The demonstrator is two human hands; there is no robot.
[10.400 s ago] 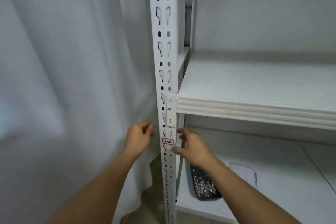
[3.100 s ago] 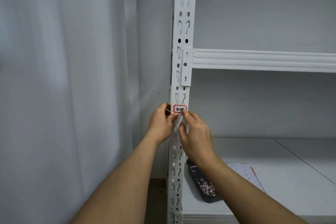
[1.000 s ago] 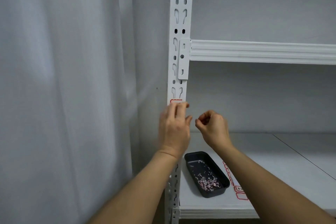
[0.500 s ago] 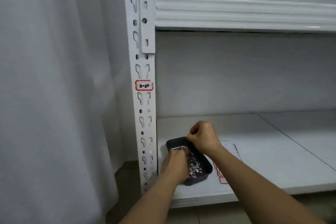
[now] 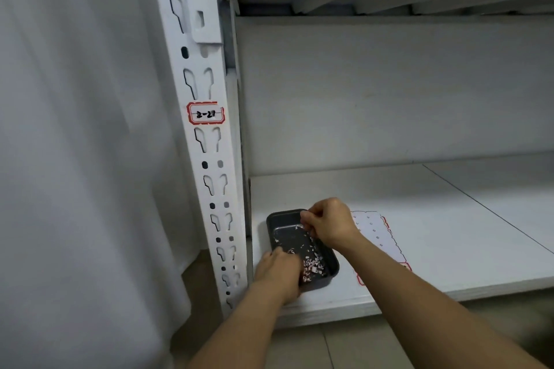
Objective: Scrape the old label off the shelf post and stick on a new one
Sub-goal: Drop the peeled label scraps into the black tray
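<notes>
Two hands are working low over the tray (image 5: 331, 274), and the label (image 5: 206, 113) is sitting well above and to the left of both, stuck across the post (image 5: 209, 177) with its long axis lying crosswise to the post's upright run. Nearest, the left hand (image 5: 278, 271) is resting at the tray's near left rim, fingers curled downward; whether they are gripping the rim or only lying on it is not clear. Just beyond, the right hand (image 5: 328, 226) is hovering over the tray's far end, its fingers (image 5: 306, 220) bunched as if pinching something small, though what, if anything, is too small to tell. Red and white scraps are lying in the tray, which is standing on the shelf (image 5: 449, 234) just beside the post, with the sticker sheet (image 5: 379, 238) lying flat to its right. The label is looking neat and whole, so sticking seems done. The left hand is lying nearer the post, so any further press on the label would probably fall to it, reaching up and leftward.
</notes>
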